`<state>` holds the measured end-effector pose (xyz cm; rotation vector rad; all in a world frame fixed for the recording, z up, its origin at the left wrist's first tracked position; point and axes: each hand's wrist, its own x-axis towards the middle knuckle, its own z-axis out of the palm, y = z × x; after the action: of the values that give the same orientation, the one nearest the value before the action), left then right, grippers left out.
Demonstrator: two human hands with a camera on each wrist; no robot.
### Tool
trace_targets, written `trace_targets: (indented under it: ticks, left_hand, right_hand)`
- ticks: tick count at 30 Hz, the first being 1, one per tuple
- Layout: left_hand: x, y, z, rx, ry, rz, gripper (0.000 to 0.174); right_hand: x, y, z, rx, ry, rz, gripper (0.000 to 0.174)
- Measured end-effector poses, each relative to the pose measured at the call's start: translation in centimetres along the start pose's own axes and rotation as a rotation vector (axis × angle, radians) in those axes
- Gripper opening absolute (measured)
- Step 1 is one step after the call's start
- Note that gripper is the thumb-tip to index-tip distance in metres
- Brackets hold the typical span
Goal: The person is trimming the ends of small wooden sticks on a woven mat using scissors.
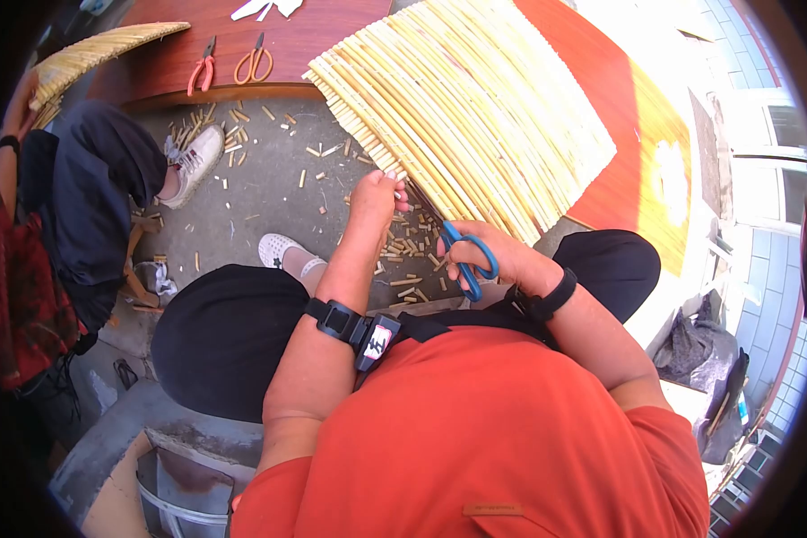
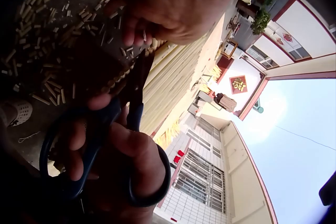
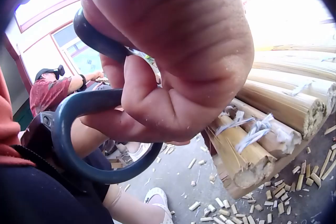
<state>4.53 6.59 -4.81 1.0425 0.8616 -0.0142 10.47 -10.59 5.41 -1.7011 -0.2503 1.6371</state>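
Note:
A mat of pale straw-like stalks [image 1: 475,108], tied side by side with white string, slopes from the table toward my lap. My left hand [image 1: 378,199] is at the mat's near left edge, its curled fingers pinching a stalk end. My right hand [image 1: 502,255] holds blue-handled scissors [image 1: 472,289], with fingers and thumb through the loops. In the left wrist view, the dark scissor blades [image 2: 140,74] lie along the cut stalk ends, between my two hands. String knots [image 3: 257,132] show near the stalk ends in the right wrist view.
Red-handled pliers [image 1: 204,73] and tan-handled scissors [image 1: 255,63] lie on the reddish table [image 1: 152,81]. Short cut stalk pieces [image 1: 412,242] litter the grey floor. Another person [image 1: 90,161] sits at left, holding a similar bundle of stalks [image 1: 108,54].

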Motion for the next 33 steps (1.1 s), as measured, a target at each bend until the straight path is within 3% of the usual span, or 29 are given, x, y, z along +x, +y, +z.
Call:
trace_targets:
  ticks: [16, 24, 30, 33]
  left_hand:
    - [-0.2, 0.3, -0.2, 0.030, -0.034, -0.019, 0.020]
    - [0.0, 0.0, -0.5, 0.035, -0.081, -0.039, 0.019]
    - [-1.1, 1.3, -0.4, 0.125, -0.092, -0.061, 0.019]
    - [-1.3, 1.3, 0.1, 0.037, -0.035, -0.087, 0.020]
  right_hand:
    - [0.3, -2.4, -0.4, -0.088, -0.005, -0.022, 0.022]
    - [0.8, -1.2, -0.1, -0.186, 0.145, 0.041, 0.009]
    - [0.3, -1.3, 0.7, -0.289, 0.206, 0.001, 0.009]
    - [0.5, -0.6, 1.2, -0.197, 0.187, 0.000, 0.012]
